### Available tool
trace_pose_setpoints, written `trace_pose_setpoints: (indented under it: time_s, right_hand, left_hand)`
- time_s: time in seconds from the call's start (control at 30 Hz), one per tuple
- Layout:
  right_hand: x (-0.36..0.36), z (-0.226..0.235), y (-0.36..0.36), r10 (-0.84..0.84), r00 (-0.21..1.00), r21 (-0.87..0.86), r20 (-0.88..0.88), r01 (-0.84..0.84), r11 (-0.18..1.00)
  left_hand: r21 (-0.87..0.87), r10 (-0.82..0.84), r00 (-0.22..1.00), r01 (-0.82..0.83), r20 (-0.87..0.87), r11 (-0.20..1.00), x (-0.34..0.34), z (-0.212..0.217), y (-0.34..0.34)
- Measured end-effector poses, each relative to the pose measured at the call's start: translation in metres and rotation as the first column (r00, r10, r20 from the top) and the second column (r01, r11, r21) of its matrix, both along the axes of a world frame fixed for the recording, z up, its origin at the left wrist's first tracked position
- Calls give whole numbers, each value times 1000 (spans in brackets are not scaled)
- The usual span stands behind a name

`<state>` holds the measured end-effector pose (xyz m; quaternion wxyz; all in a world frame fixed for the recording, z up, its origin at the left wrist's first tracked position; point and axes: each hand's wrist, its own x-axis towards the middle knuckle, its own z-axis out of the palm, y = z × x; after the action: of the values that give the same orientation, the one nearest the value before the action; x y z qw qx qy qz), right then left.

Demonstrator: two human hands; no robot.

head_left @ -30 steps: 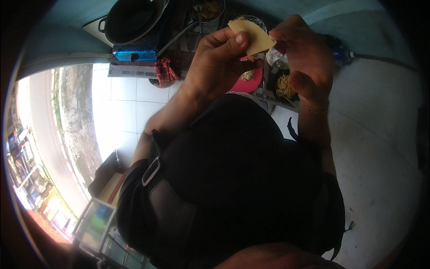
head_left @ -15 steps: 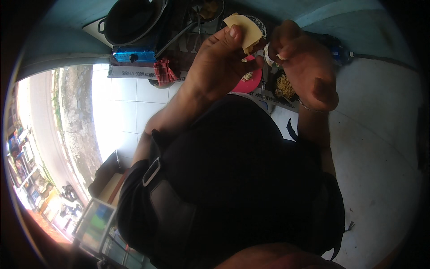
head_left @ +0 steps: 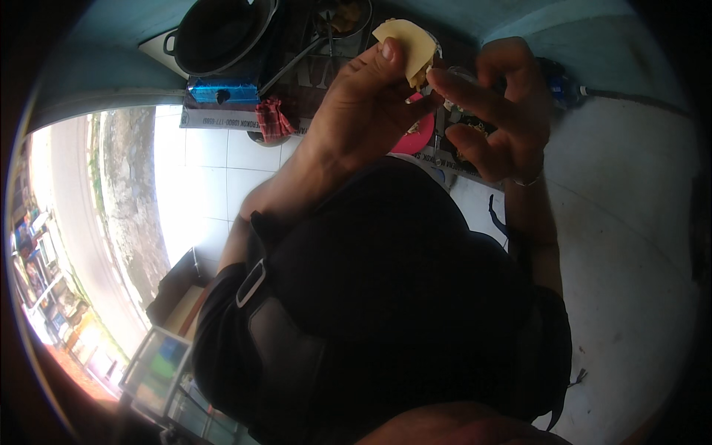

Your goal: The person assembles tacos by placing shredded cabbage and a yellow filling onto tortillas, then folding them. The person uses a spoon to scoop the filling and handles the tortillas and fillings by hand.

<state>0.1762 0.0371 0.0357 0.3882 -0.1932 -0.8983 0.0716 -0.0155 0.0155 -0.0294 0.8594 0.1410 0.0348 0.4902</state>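
Observation:
Pinched by my left hand (head_left: 356,96), thumb on top, is a pale yellow wedge-shaped piece of food (head_left: 409,47) with a smooth face. Brownish, crumbly stuffing shows along its right edge; I cannot tell whether the piece is tofu or dough. My right hand (head_left: 512,111) has its fingers apart, and one stretched fingertip meets the stuffed edge. Beneath the hands lie a pink plate (head_left: 417,138), partly covered by my left fingers, and a dish of noodle-like food (head_left: 475,127), mostly hidden behind my right hand.
A black wok (head_left: 219,37) sits over a blue stove (head_left: 222,91) at the far left. Beside it are a pan with food pieces (head_left: 347,18) and a red checked cloth (head_left: 274,120) over the edge. A blue-capped bottle (head_left: 565,90) lies right, near the wall.
My right hand has turned and spread its fingers, bringing a fingertip to the food's edge. A small pale bit pinched there earlier is no longer between its fingers. My left hand has barely moved.

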Motion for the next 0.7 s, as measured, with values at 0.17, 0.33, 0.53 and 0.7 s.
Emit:
trace_pose_setpoints:
  time_s: [0.17, 0.33, 0.53, 0.7]
  right_hand:
    - [-2, 1, 2, -29, 999, 40, 14, 28, 999]
    - [-1, 0, 0, -85, 996, 76, 8, 84, 994]
    - [-1, 2, -2, -158, 987, 141, -13, 158, 977]
    - [0, 9, -7, -176, 984, 121, -14, 176, 977]
  left_hand:
    - [-15, 57, 992, -59, -113, 998, 3, 11, -5]
    - [-13, 75, 993, -77, -87, 997, 3, 14, -7]
    - [19, 61, 997, -61, -35, 998, 3, 8, -4]
    - [10, 56, 998, -56, -32, 998, 3, 11, -5]
